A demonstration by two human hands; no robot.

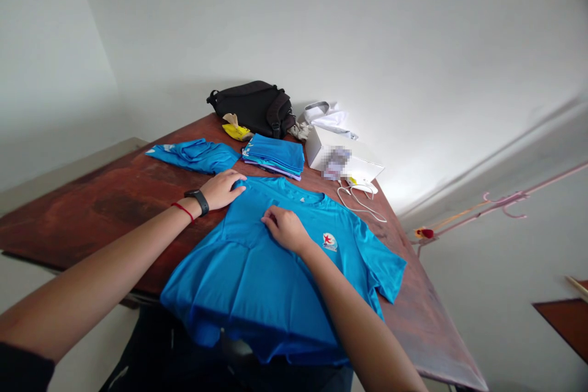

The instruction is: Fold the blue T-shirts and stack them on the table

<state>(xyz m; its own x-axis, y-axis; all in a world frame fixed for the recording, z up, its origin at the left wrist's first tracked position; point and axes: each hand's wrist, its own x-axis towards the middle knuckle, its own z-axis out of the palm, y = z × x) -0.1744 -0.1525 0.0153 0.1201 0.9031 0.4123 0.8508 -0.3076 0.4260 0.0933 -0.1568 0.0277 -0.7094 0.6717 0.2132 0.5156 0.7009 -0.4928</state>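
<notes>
A blue T-shirt (pixel 275 282) with a small round logo lies spread over the near part of the wooden table, its hem hanging over the front edge. My left hand (pixel 223 190), with a black band and a red string at the wrist, has its fingers closed on the shirt's left shoulder. Over the chest of the shirt, my right hand (pixel 285 226) has curled fingers touching the fabric; the fingertips are partly hidden. Behind the shirt sits a stack of folded blue shirts (pixel 275 156). Left of the stack is a crumpled blue garment (pixel 195 156).
At the back of the table (pixel 92 214) are a black bag (pixel 250 104), a yellow packet (pixel 236 131), a white box (pixel 321 150), a white bag (pixel 324 115) and a white cable (pixel 362 205). A pink rack (pixel 500 202) stands right of the table.
</notes>
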